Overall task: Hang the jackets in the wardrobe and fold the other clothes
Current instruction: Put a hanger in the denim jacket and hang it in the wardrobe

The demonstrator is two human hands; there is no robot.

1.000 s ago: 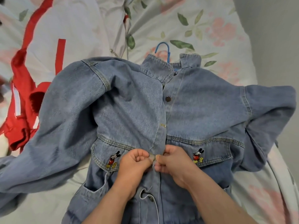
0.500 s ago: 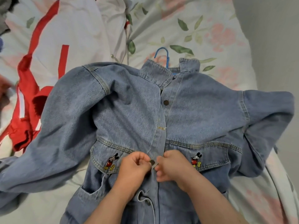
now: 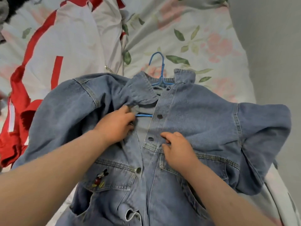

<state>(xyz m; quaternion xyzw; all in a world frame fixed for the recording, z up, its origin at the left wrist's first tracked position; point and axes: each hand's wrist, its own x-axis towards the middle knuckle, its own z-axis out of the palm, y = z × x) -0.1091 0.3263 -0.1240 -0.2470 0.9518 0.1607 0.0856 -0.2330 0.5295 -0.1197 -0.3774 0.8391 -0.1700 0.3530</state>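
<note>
Count: 1 denim jacket (image 3: 203, 121), spread at frame centre on the bed (image 3: 203, 22); 1 blue hanger (image 3: 160, 62) in its collar; 1 red-and-white garment (image 3: 53, 51), upper left | left hand (image 3: 116, 126): fingers curled, panel below collar gripped | right hand (image 3: 178, 152): fingers curled on button placket, hold cannot be told

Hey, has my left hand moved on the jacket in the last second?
Yes. The left hand has gone up the jacket, from beside the mouse patch to just under the collar.
</note>
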